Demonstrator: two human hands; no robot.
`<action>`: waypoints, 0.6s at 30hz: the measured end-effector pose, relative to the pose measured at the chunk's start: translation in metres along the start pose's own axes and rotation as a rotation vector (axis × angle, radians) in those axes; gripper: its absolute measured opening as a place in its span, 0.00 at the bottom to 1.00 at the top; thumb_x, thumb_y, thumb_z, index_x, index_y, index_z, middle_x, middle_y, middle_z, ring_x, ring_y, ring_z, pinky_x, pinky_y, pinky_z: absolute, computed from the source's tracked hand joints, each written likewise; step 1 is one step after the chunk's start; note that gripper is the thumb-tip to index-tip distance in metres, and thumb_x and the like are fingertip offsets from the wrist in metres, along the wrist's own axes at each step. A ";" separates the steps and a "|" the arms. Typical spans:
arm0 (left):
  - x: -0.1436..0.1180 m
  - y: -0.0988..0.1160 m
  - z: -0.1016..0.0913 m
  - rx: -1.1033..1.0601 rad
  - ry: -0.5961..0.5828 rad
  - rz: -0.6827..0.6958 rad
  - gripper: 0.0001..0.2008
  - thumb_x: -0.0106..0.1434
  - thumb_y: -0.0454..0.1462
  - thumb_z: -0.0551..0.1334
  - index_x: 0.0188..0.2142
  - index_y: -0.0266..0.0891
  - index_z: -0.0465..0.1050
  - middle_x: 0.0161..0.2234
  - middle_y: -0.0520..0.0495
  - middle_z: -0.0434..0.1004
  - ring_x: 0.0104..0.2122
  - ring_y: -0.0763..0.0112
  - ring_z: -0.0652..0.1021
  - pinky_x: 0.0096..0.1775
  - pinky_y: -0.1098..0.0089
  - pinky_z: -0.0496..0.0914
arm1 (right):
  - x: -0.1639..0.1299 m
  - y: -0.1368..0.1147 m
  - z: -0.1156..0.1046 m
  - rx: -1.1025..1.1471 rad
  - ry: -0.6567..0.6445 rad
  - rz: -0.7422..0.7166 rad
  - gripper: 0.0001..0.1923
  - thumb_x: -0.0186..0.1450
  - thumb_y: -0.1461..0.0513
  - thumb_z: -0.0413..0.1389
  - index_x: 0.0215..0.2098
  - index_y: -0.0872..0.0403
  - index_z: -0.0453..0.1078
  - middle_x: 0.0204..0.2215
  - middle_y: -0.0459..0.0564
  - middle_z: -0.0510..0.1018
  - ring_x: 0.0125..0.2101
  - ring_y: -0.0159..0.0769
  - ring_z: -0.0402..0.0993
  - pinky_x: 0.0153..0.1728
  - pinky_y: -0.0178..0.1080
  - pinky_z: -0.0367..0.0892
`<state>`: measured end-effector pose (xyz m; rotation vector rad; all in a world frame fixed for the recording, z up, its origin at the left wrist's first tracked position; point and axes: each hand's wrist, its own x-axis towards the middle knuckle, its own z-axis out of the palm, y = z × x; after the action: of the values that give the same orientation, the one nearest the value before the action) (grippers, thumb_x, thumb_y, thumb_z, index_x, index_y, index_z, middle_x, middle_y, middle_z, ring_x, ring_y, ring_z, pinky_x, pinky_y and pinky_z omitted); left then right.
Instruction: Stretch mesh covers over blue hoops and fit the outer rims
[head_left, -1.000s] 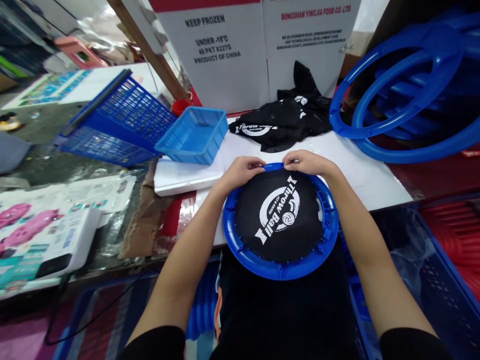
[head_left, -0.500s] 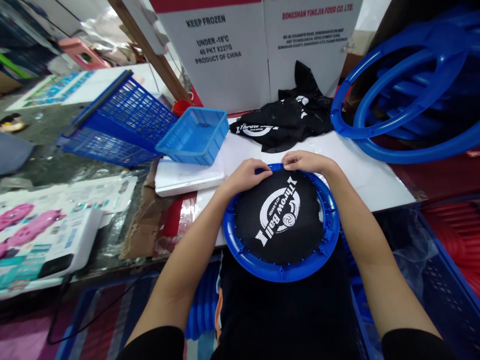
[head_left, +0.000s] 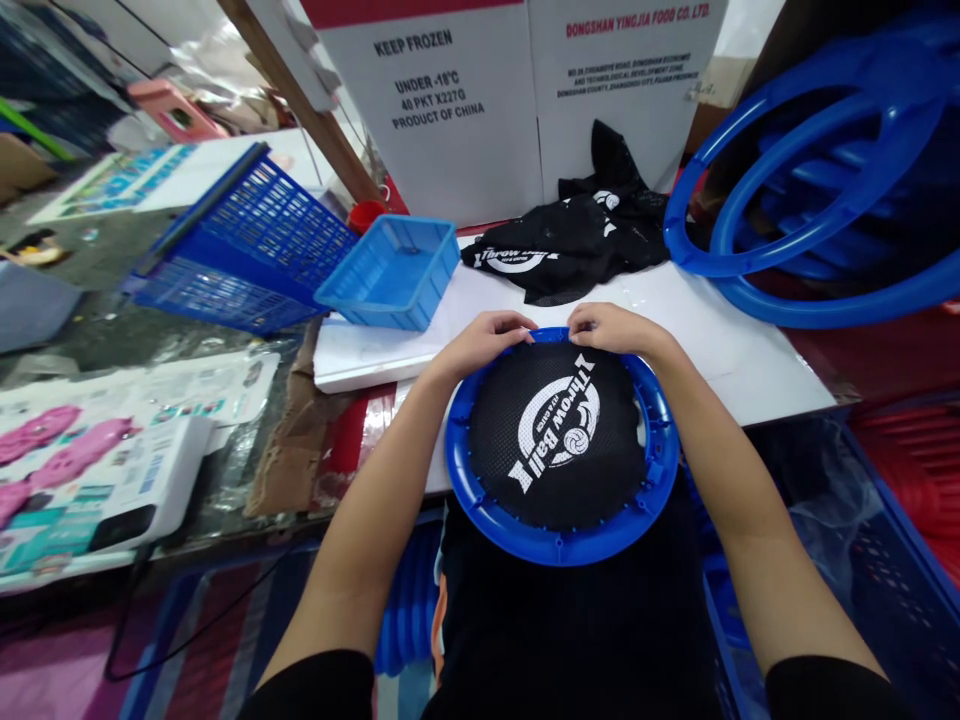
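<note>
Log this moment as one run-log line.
left hand: pinching far edge of black mesh | right hand: pinching same edge | blue ring: flat at white board edge | spare mesh pile: behind

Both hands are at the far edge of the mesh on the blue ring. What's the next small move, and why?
Probably press the mesh edge down onto the ring at the far side. The left hand and right hand pinch the black mesh at the top of the blue ring, while the near rim already looks seated.
</note>
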<state>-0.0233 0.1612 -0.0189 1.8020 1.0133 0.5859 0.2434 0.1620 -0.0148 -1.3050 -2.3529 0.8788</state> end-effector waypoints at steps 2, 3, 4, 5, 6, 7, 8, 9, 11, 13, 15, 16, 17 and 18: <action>0.000 -0.002 -0.002 -0.010 -0.006 -0.005 0.16 0.64 0.42 0.65 0.48 0.37 0.80 0.43 0.42 0.85 0.47 0.59 0.82 0.56 0.57 0.72 | -0.001 -0.001 -0.001 0.038 0.019 -0.008 0.08 0.60 0.68 0.57 0.34 0.54 0.79 0.38 0.51 0.82 0.41 0.41 0.78 0.48 0.42 0.71; 0.000 -0.002 -0.002 -0.013 -0.010 -0.007 0.16 0.64 0.42 0.66 0.48 0.37 0.80 0.44 0.42 0.85 0.47 0.59 0.82 0.55 0.57 0.72 | -0.001 -0.002 -0.001 0.068 0.033 -0.022 0.10 0.61 0.68 0.57 0.37 0.54 0.79 0.39 0.51 0.83 0.41 0.41 0.78 0.48 0.43 0.71; 0.000 -0.003 -0.003 -0.016 -0.014 -0.006 0.16 0.63 0.42 0.67 0.48 0.37 0.80 0.44 0.42 0.86 0.47 0.58 0.82 0.54 0.57 0.73 | 0.000 -0.004 -0.001 0.102 0.043 -0.048 0.11 0.62 0.68 0.56 0.39 0.53 0.79 0.40 0.51 0.83 0.43 0.41 0.78 0.49 0.44 0.72; 0.000 -0.003 -0.002 -0.017 -0.017 -0.001 0.16 0.62 0.42 0.67 0.47 0.37 0.80 0.44 0.42 0.86 0.47 0.58 0.82 0.54 0.58 0.73 | 0.000 -0.005 -0.001 0.135 0.042 -0.086 0.12 0.63 0.66 0.56 0.41 0.53 0.79 0.43 0.51 0.83 0.44 0.41 0.79 0.50 0.44 0.73; 0.000 -0.002 -0.002 -0.015 -0.017 0.008 0.16 0.63 0.43 0.67 0.47 0.37 0.81 0.45 0.42 0.86 0.47 0.58 0.82 0.53 0.58 0.73 | 0.001 -0.007 0.000 0.157 0.030 -0.131 0.11 0.65 0.65 0.56 0.42 0.52 0.79 0.45 0.51 0.83 0.46 0.42 0.79 0.51 0.45 0.73; 0.000 -0.001 -0.001 -0.008 -0.017 0.022 0.16 0.63 0.43 0.66 0.47 0.37 0.81 0.45 0.42 0.86 0.47 0.58 0.82 0.53 0.58 0.73 | 0.003 -0.008 0.001 0.161 0.010 -0.174 0.10 0.65 0.63 0.57 0.41 0.52 0.79 0.46 0.52 0.83 0.47 0.43 0.78 0.53 0.47 0.72; 0.000 0.000 0.000 0.004 -0.016 0.039 0.16 0.64 0.44 0.65 0.46 0.37 0.81 0.46 0.42 0.86 0.47 0.58 0.82 0.53 0.58 0.73 | 0.004 -0.009 0.002 0.151 -0.012 -0.208 0.09 0.66 0.60 0.58 0.40 0.52 0.79 0.47 0.52 0.82 0.48 0.44 0.78 0.54 0.48 0.72; 0.001 0.001 0.002 0.021 -0.016 0.055 0.16 0.64 0.45 0.65 0.45 0.37 0.82 0.45 0.42 0.86 0.47 0.58 0.82 0.53 0.58 0.73 | 0.005 -0.009 0.004 0.135 -0.029 -0.229 0.08 0.66 0.59 0.58 0.38 0.52 0.79 0.46 0.53 0.82 0.48 0.44 0.78 0.55 0.49 0.71; 0.002 0.004 0.006 0.064 -0.020 0.082 0.16 0.64 0.47 0.66 0.43 0.38 0.83 0.43 0.42 0.86 0.46 0.57 0.82 0.52 0.58 0.73 | 0.007 -0.009 0.007 0.116 -0.031 -0.238 0.07 0.65 0.58 0.59 0.36 0.53 0.77 0.44 0.53 0.83 0.47 0.45 0.78 0.55 0.50 0.70; 0.003 0.005 0.010 0.107 -0.019 0.103 0.15 0.62 0.47 0.67 0.40 0.38 0.83 0.40 0.43 0.87 0.44 0.57 0.82 0.52 0.59 0.72 | 0.007 -0.007 0.011 0.131 -0.007 -0.236 0.07 0.66 0.58 0.58 0.36 0.53 0.76 0.43 0.53 0.83 0.46 0.46 0.78 0.54 0.50 0.70; 0.005 0.005 0.014 0.130 0.002 0.114 0.13 0.61 0.46 0.67 0.36 0.39 0.83 0.38 0.45 0.86 0.42 0.58 0.82 0.52 0.59 0.72 | 0.006 -0.006 0.013 0.151 0.016 -0.241 0.08 0.67 0.57 0.57 0.37 0.53 0.75 0.42 0.53 0.83 0.45 0.45 0.77 0.53 0.48 0.70; 0.006 0.005 0.016 0.129 0.014 0.115 0.12 0.61 0.45 0.67 0.35 0.39 0.83 0.37 0.45 0.86 0.41 0.59 0.82 0.51 0.59 0.72 | 0.006 -0.006 0.014 0.157 0.027 -0.242 0.08 0.67 0.57 0.57 0.38 0.53 0.75 0.41 0.52 0.83 0.44 0.44 0.77 0.52 0.48 0.70; 0.008 0.004 0.017 0.120 0.023 0.111 0.12 0.61 0.45 0.66 0.35 0.39 0.83 0.36 0.45 0.86 0.40 0.59 0.81 0.51 0.59 0.72 | 0.006 -0.005 0.014 0.160 0.037 -0.239 0.08 0.68 0.57 0.56 0.38 0.53 0.75 0.40 0.51 0.82 0.43 0.44 0.77 0.50 0.47 0.70; 0.009 0.004 0.018 0.110 0.029 0.106 0.11 0.61 0.44 0.66 0.34 0.39 0.82 0.36 0.46 0.85 0.40 0.60 0.81 0.50 0.59 0.72 | 0.006 -0.005 0.015 0.160 0.048 -0.233 0.08 0.68 0.58 0.56 0.38 0.53 0.75 0.39 0.51 0.82 0.42 0.43 0.77 0.49 0.46 0.70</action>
<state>-0.0037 0.1590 -0.0236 1.9585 0.9913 0.6334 0.2287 0.1593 -0.0231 -0.9565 -2.2869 0.9288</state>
